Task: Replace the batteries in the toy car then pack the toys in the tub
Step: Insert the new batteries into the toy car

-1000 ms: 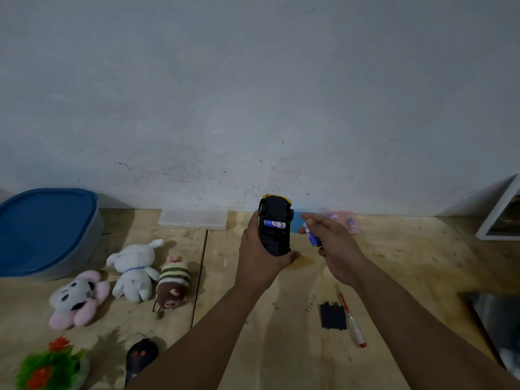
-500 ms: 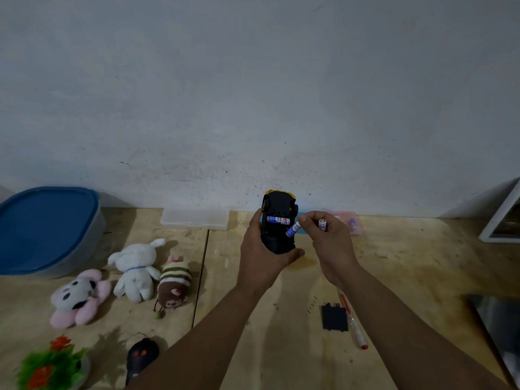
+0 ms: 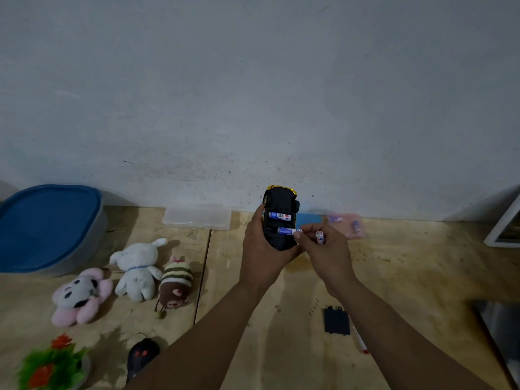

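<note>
While my left hand (image 3: 264,250) grips the upturned toy car (image 3: 280,218) above the table (image 3: 394,277), my right hand (image 3: 326,250) pinches a battery (image 3: 288,230) into the bay, spare battery (image 3: 320,237) tucked in its fingers; I judge polarity needs checking, then seat it flat.

1. A plain grey-white wall (image 3: 253,94), speckled with dark marks low down, is seen behind.
2. A wooden table (image 3: 408,263) of 2 joined boards is dimly lit.
</note>
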